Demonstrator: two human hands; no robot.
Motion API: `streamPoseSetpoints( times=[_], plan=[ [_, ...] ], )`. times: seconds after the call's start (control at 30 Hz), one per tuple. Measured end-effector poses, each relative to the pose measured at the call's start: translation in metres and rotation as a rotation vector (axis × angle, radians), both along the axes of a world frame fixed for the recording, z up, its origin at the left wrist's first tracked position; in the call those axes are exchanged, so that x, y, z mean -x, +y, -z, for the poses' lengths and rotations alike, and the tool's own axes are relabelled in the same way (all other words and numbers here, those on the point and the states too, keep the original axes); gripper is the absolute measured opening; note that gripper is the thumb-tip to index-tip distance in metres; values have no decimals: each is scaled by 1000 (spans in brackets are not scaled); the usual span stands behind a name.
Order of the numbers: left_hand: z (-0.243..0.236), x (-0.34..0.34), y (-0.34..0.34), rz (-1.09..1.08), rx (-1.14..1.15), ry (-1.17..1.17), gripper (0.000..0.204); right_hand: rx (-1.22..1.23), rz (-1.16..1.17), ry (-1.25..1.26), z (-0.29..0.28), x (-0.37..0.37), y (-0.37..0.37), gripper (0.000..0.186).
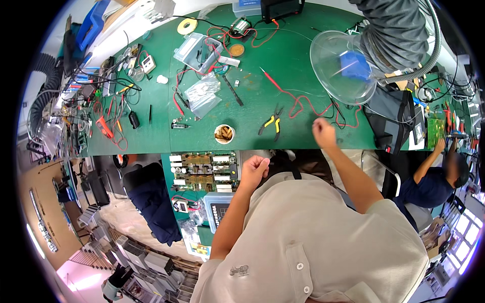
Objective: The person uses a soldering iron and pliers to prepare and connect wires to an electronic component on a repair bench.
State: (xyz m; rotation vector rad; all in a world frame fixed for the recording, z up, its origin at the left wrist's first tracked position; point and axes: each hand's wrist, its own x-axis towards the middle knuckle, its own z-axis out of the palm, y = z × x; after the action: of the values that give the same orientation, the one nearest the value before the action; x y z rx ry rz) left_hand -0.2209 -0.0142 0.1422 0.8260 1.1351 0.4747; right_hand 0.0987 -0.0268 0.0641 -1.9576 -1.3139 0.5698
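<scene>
My left hand (254, 172) is closed in front of the green bench's front edge, thumb against the curled fingers. Any thing inside it is hidden. Further right, my right hand (324, 133) is curled closed over the front part of the bench, and its palm cannot be seen. Yellow-and-black pliers (273, 122) lie on the bench to the left of my right hand, apart from it. Beyond that hand runs a red test lead (298, 103) with a pointed probe. A white cup (224, 134) of brownish pieces stands beyond my left hand.
Circuit boards (204, 171) sit on a lower green surface left of my left hand. A clear bag (203, 96) and a plastic box (198, 53) lie further back. A clear fume hood (343, 68) hangs at the right, near a black bag (391, 118). Another person (429, 184) works at far right.
</scene>
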Motion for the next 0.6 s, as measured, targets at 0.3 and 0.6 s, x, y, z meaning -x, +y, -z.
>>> streamPoseSetpoints(
  times=[0.3,0.6],
  plan=[
    [-10,26,-15,-171,67,-76,8,535,-92,-118,8,114,51,48],
    [-11,47,-28,-343,113,-58,20,541,-122,-151,29,114,63,36]
  ],
)
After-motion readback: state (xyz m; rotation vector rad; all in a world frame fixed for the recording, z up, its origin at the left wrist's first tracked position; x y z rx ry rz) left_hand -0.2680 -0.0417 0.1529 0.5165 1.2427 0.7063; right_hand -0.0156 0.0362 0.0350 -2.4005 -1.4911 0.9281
